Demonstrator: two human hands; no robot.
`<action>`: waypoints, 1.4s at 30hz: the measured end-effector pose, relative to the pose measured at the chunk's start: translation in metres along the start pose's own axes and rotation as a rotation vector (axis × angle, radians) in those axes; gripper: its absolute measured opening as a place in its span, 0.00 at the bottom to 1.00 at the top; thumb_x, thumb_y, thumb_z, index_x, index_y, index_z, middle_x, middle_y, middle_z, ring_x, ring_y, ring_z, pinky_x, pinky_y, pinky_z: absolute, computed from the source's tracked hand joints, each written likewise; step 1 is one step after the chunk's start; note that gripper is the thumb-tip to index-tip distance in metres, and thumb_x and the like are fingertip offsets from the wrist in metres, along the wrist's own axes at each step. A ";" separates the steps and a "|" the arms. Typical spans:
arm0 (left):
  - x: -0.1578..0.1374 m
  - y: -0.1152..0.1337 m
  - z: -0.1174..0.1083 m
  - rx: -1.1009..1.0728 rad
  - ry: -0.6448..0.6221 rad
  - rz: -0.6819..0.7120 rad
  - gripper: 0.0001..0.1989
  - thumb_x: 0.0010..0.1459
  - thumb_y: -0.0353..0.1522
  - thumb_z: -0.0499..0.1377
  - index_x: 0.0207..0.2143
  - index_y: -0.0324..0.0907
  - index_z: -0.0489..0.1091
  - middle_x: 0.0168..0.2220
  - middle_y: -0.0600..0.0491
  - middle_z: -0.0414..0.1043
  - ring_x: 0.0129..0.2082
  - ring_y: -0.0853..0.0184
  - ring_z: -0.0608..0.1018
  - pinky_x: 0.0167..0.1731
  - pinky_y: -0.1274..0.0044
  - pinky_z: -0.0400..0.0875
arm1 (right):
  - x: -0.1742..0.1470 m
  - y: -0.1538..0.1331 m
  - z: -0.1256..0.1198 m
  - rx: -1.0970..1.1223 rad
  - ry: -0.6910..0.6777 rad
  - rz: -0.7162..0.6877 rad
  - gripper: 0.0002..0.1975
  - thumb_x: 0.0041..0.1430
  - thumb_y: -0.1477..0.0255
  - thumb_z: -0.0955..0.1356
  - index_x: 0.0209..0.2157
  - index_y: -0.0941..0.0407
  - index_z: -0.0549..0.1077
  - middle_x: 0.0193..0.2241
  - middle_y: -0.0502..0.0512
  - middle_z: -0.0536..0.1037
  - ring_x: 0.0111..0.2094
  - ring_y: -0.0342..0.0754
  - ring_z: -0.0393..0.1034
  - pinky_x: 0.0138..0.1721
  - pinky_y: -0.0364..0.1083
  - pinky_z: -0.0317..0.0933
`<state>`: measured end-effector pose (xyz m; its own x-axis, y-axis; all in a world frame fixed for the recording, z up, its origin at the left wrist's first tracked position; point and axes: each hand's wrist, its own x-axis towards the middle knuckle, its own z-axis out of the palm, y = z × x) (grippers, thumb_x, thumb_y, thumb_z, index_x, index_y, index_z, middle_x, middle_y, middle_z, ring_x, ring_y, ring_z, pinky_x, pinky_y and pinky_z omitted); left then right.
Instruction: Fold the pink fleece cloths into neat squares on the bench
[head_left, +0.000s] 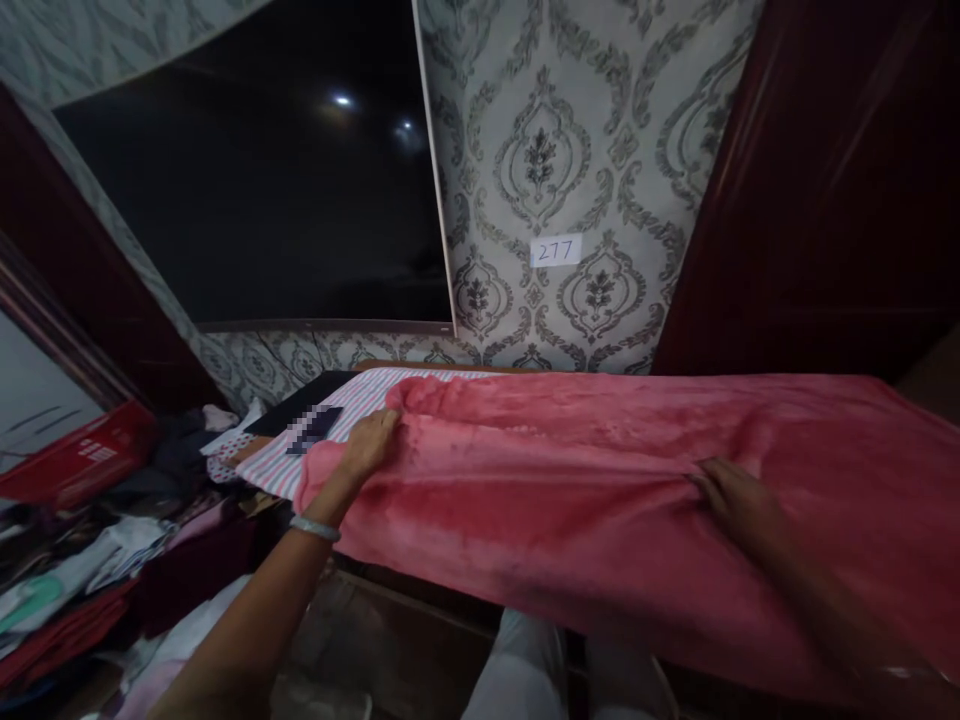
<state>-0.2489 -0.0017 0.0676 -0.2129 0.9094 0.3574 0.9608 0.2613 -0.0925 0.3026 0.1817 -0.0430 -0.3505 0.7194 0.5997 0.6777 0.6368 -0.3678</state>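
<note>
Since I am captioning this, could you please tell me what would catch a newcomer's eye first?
Probably the large pink cloth spread across the lower centre and right, gripped by the left fingers and right fingers. Next, the dark television at upper left, and the paper marked 277 on the wallpaper to its right.

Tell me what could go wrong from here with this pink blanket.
Creasing: the pink plush blanket bunches into a ridge at the right hand, so wrinkles might get pressed in.

Slipping: its near edge hangs toward the person's legs, so the weight could drag it down if the grip loosens.

Knocking: a dark, partly pixelated object lies on the striped cloth near the left hand; a sideways sweep could shift it.
</note>
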 end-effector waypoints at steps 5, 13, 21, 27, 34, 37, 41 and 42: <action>-0.010 -0.001 -0.039 0.105 0.097 -0.035 0.19 0.62 0.26 0.46 0.49 0.43 0.71 0.46 0.42 0.76 0.45 0.56 0.79 0.44 0.68 0.72 | 0.016 -0.026 -0.046 -0.035 0.080 0.060 0.15 0.59 0.55 0.59 0.30 0.49 0.68 0.34 0.65 0.78 0.39 0.63 0.75 0.44 0.59 0.67; -0.006 0.018 -0.136 0.211 0.215 -0.201 0.18 0.67 0.34 0.44 0.48 0.40 0.70 0.48 0.42 0.76 0.46 0.54 0.78 0.40 0.69 0.69 | 0.049 -0.077 -0.137 -0.152 0.196 0.065 0.20 0.58 0.51 0.55 0.28 0.49 0.66 0.33 0.65 0.77 0.39 0.61 0.72 0.45 0.59 0.65; 0.023 0.030 -0.210 0.280 0.439 -0.207 0.19 0.71 0.37 0.41 0.51 0.42 0.68 0.51 0.52 0.74 0.47 0.65 0.74 0.38 0.77 0.61 | 0.077 -0.113 -0.217 -0.267 0.434 -0.031 0.29 0.67 0.46 0.53 0.38 0.52 0.73 0.39 0.60 0.78 0.43 0.56 0.74 0.43 0.54 0.63; 0.061 0.048 -0.213 0.172 0.410 -0.205 0.21 0.70 0.39 0.41 0.49 0.38 0.69 0.48 0.48 0.75 0.44 0.64 0.73 0.40 0.76 0.62 | 0.104 -0.107 -0.212 -0.367 0.410 0.034 0.27 0.70 0.53 0.55 0.42 0.57 0.76 0.37 0.60 0.78 0.38 0.53 0.72 0.38 0.50 0.59; 0.092 0.083 -0.145 0.120 0.150 -0.044 0.17 0.66 0.34 0.45 0.44 0.38 0.72 0.45 0.42 0.77 0.42 0.57 0.78 0.38 0.72 0.67 | 0.105 -0.103 -0.113 -0.159 0.138 0.125 0.14 0.65 0.65 0.63 0.40 0.57 0.76 0.36 0.59 0.80 0.37 0.52 0.73 0.36 0.46 0.59; 0.092 0.106 -0.108 0.044 0.099 0.037 0.16 0.65 0.34 0.46 0.45 0.39 0.72 0.45 0.42 0.77 0.44 0.55 0.79 0.40 0.70 0.69 | 0.091 -0.105 -0.074 -0.090 0.045 0.111 0.14 0.65 0.64 0.62 0.38 0.56 0.75 0.37 0.60 0.81 0.38 0.53 0.73 0.37 0.46 0.60; 0.076 0.148 -0.063 -0.188 0.059 0.228 0.17 0.61 0.32 0.51 0.51 0.41 0.70 0.51 0.44 0.74 0.46 0.58 0.78 0.43 0.71 0.71 | 0.065 -0.118 -0.040 -0.026 -0.082 0.143 0.14 0.66 0.64 0.62 0.36 0.56 0.74 0.35 0.58 0.80 0.36 0.52 0.73 0.37 0.46 0.61; 0.070 0.160 -0.053 -0.249 0.036 0.284 0.19 0.60 0.33 0.53 0.53 0.41 0.69 0.51 0.45 0.73 0.44 0.59 0.79 0.42 0.71 0.71 | 0.059 -0.124 -0.035 0.001 -0.094 0.126 0.14 0.67 0.65 0.61 0.36 0.56 0.74 0.35 0.57 0.80 0.36 0.51 0.73 0.38 0.45 0.61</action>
<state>-0.1004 0.0867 0.1274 0.0704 0.9212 0.3827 0.9953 -0.0906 0.0350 0.2205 0.1350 0.0626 -0.3219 0.8161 0.4800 0.7193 0.5405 -0.4364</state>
